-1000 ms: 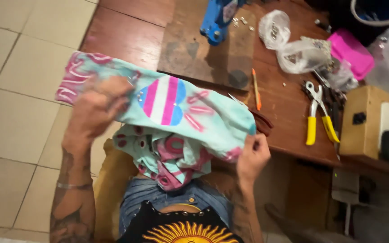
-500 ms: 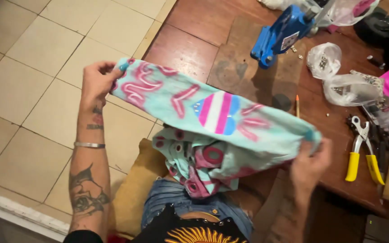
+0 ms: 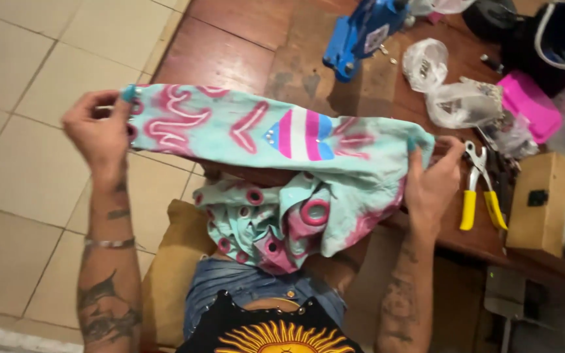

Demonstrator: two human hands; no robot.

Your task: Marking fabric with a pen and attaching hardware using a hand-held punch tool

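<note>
A pale turquoise cloth (image 3: 250,134) with pink markings and a striped heart patch is stretched out flat between my two hands, in front of a wooden table. My left hand (image 3: 99,134) pinches its left end out over the tiled floor. My right hand (image 3: 429,180) grips its right end at the table's edge. The rest of the cloth, dotted with pink rings, hangs bunched down onto my lap.
On the wooden table (image 3: 230,55) stand a blue press tool (image 3: 361,29), clear plastic bags (image 3: 452,98) of small parts, a pink box (image 3: 530,108), yellow-handled pliers (image 3: 479,193) and a tan box (image 3: 544,202). Beige floor tiles (image 3: 27,163) lie to the left.
My hands have drawn farther apart, pulling the cloth out longer and flatter. The heart patch now sits near the middle of the stretched band.
</note>
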